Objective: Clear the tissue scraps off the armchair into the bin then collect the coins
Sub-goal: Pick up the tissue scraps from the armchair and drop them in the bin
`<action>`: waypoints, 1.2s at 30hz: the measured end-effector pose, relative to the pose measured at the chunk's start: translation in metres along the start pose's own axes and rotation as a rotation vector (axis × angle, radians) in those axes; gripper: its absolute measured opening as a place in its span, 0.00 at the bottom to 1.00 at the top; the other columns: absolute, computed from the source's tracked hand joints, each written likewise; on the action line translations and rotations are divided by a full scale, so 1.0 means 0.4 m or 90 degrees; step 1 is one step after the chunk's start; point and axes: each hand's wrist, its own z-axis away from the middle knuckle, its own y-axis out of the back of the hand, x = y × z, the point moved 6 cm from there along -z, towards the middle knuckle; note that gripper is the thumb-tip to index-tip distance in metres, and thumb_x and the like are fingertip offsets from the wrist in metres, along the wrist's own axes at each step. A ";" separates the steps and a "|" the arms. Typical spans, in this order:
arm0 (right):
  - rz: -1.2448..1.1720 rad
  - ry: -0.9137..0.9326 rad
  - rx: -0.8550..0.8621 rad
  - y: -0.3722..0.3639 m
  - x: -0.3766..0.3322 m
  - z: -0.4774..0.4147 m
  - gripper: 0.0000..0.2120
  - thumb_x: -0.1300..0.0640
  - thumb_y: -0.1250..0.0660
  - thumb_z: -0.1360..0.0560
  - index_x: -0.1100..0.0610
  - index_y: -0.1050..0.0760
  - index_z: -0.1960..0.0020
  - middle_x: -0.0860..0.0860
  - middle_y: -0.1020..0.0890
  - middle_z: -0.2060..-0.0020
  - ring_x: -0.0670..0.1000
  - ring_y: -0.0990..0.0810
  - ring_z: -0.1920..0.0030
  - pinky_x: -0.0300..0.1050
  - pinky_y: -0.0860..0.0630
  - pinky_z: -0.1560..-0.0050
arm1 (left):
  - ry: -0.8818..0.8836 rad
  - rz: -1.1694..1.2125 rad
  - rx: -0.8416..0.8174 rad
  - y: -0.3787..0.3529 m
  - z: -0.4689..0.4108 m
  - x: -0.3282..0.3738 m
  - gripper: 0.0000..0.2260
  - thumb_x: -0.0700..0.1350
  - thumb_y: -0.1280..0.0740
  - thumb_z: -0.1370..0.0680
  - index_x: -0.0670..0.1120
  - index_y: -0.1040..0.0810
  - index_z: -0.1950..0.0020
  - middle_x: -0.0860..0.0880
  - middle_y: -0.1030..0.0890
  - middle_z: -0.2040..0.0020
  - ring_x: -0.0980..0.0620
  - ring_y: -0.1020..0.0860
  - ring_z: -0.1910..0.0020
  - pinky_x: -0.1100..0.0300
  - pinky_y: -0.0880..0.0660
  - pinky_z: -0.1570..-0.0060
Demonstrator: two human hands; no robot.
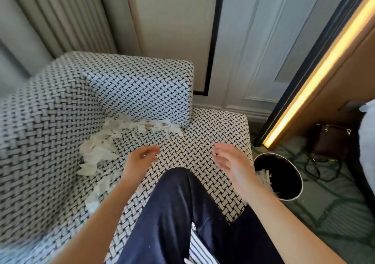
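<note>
White tissue scraps (101, 150) lie heaped along the back and left inner corner of the black-and-white woven armchair (60, 105). A few brownish specks, maybe coins (162, 124), sit among the scraps at the backrest, too small to tell. My left hand (140, 159) hovers over the seat just right of the scraps, fingers loosely curled and holding nothing. My right hand (229, 162) is open, palm facing left, above the seat's right edge near the bin (284, 182). The round dark bin stands on the floor to the right and has some white scraps inside.
My knee in dark trousers (182, 202) rests on the seat between my arms. A brown handbag (330, 142) with a strap lies on the green carpet behind the bin. A lit strip (316, 70) runs along a wooden frame on the right; curtains hang behind the chair.
</note>
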 end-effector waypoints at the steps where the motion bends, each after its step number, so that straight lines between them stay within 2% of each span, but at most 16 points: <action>1: 0.026 0.015 -0.018 -0.040 -0.003 0.008 0.08 0.59 0.36 0.23 0.53 0.22 0.46 0.51 0.17 0.52 0.51 0.19 0.48 0.49 0.25 0.41 | 0.016 0.000 0.027 0.043 0.007 -0.029 0.10 0.36 0.38 0.22 0.47 0.19 0.49 0.54 0.18 0.51 0.57 0.20 0.58 0.61 0.27 0.58; 4: 0.097 0.051 -0.067 -0.149 0.000 0.028 0.06 0.58 0.36 0.23 0.50 0.22 0.50 0.50 0.17 0.52 0.51 0.19 0.48 0.50 0.25 0.40 | 0.048 -0.006 0.114 0.160 0.028 -0.120 0.10 0.37 0.37 0.23 0.48 0.19 0.48 0.53 0.19 0.51 0.53 0.21 0.56 0.59 0.25 0.54; 6: 0.128 0.066 -0.097 -0.221 0.011 0.037 0.06 0.58 0.35 0.23 0.50 0.21 0.51 0.52 0.17 0.53 0.53 0.19 0.49 0.49 0.24 0.40 | 0.073 -0.012 0.171 0.230 0.049 -0.181 0.10 0.38 0.38 0.23 0.48 0.20 0.48 0.51 0.19 0.53 0.51 0.25 0.66 0.59 0.27 0.63; 8: 0.156 0.080 -0.133 -0.298 0.029 0.044 0.05 0.57 0.35 0.23 0.50 0.21 0.51 0.51 0.17 0.53 0.51 0.19 0.50 0.47 0.24 0.41 | 0.099 -0.040 0.210 0.288 0.067 -0.235 0.10 0.37 0.38 0.23 0.49 0.21 0.48 0.47 0.19 0.49 0.54 0.29 0.71 0.63 0.33 0.70; 10: 0.194 0.092 -0.169 -0.369 0.054 0.048 0.06 0.56 0.35 0.23 0.50 0.22 0.48 0.46 0.18 0.51 0.45 0.20 0.49 0.43 0.25 0.41 | 0.114 -0.083 0.216 0.323 0.077 -0.282 0.11 0.36 0.38 0.24 0.50 0.22 0.48 0.48 0.24 0.39 0.56 0.24 0.58 0.65 0.31 0.63; 13: 0.280 0.112 -0.225 -0.463 0.099 0.047 0.09 0.57 0.37 0.22 0.53 0.23 0.42 0.42 0.21 0.48 0.38 0.23 0.48 0.36 0.27 0.42 | 0.145 -0.120 0.194 0.346 0.092 -0.337 0.11 0.37 0.37 0.24 0.51 0.22 0.47 0.48 0.31 0.31 0.52 0.27 0.41 0.63 0.32 0.56; 16: 0.357 0.082 -0.305 -0.548 0.152 0.043 0.14 0.57 0.38 0.22 0.53 0.27 0.37 0.41 0.25 0.43 0.34 0.27 0.49 0.26 0.31 0.52 | 0.174 -0.135 0.156 0.358 0.101 -0.373 0.14 0.38 0.37 0.23 0.50 0.23 0.40 0.50 0.39 0.26 0.57 0.29 0.44 0.69 0.34 0.64; 18: 0.416 0.052 -0.356 -0.597 0.200 0.037 0.18 0.55 0.38 0.22 0.51 0.30 0.32 0.43 0.28 0.39 0.40 0.27 0.42 0.29 0.34 0.48 | 0.177 -0.131 0.130 0.368 0.102 -0.386 0.16 0.39 0.37 0.23 0.51 0.24 0.38 0.50 0.41 0.25 0.60 0.29 0.48 0.68 0.29 0.61; 19: 0.447 0.050 -0.366 -0.608 0.219 0.035 0.19 0.55 0.38 0.22 0.51 0.31 0.31 0.44 0.29 0.37 0.44 0.29 0.37 0.33 0.35 0.43 | 0.176 -0.135 0.114 0.366 0.100 -0.388 0.16 0.39 0.37 0.24 0.53 0.24 0.38 0.50 0.40 0.25 0.58 0.28 0.45 0.62 0.25 0.54; 21: 0.531 0.067 -0.380 -0.637 0.262 0.025 0.20 0.57 0.38 0.22 0.50 0.32 0.30 0.48 0.33 0.32 0.49 0.36 0.30 0.32 0.38 0.43 | 0.185 -0.129 0.094 0.370 0.097 -0.399 0.15 0.39 0.36 0.24 0.54 0.24 0.40 0.49 0.36 0.27 0.49 0.28 0.36 0.50 0.27 0.40; 23: 0.627 0.062 -0.398 -0.647 0.301 0.020 0.22 0.61 0.40 0.22 0.49 0.34 0.29 0.53 0.42 0.27 0.55 0.45 0.25 0.26 0.37 0.48 | 0.180 -0.102 0.080 0.364 0.094 -0.401 0.14 0.39 0.36 0.24 0.52 0.23 0.41 0.49 0.30 0.32 0.49 0.28 0.37 0.56 0.28 0.42; 24: 0.686 0.056 -0.412 -0.652 0.324 0.018 0.24 0.61 0.40 0.22 0.48 0.35 0.28 0.55 0.48 0.24 0.57 0.51 0.24 0.29 0.36 0.43 | 0.178 -0.093 0.078 0.364 0.093 -0.405 0.14 0.39 0.36 0.24 0.51 0.23 0.41 0.49 0.28 0.33 0.51 0.28 0.38 0.60 0.30 0.43; 26: 0.825 0.073 -0.438 -0.649 0.353 0.017 0.26 0.59 0.40 0.21 0.45 0.40 0.26 0.56 0.54 0.23 0.59 0.58 0.24 0.49 0.42 0.28 | 0.172 -0.095 0.077 0.358 0.093 -0.406 0.14 0.39 0.36 0.23 0.48 0.24 0.39 0.50 0.28 0.36 0.53 0.29 0.39 0.63 0.34 0.44; 28: 0.937 0.101 -0.471 -0.651 0.379 0.020 0.27 0.55 0.41 0.21 0.46 0.45 0.24 0.55 0.54 0.23 0.58 0.56 0.24 0.57 0.46 0.26 | 0.183 -0.090 0.090 0.357 0.098 -0.411 0.15 0.39 0.36 0.23 0.45 0.26 0.36 0.50 0.28 0.38 0.53 0.28 0.43 0.64 0.34 0.48; 31: 1.016 0.152 -0.457 -0.654 0.394 0.027 0.28 0.51 0.43 0.21 0.52 0.48 0.23 0.53 0.50 0.23 0.57 0.49 0.25 0.59 0.43 0.29 | 0.194 -0.078 0.097 0.349 0.105 -0.426 0.16 0.40 0.36 0.23 0.45 0.27 0.35 0.49 0.26 0.38 0.53 0.25 0.50 0.65 0.30 0.57; 36: 0.973 0.189 -0.406 -0.656 0.388 0.026 0.31 0.45 0.44 0.21 0.56 0.48 0.24 0.53 0.41 0.25 0.56 0.42 0.27 0.56 0.38 0.31 | 0.219 -0.004 0.065 0.310 0.112 -0.426 0.16 0.40 0.37 0.22 0.45 0.27 0.34 0.51 0.27 0.40 0.54 0.28 0.45 0.62 0.33 0.46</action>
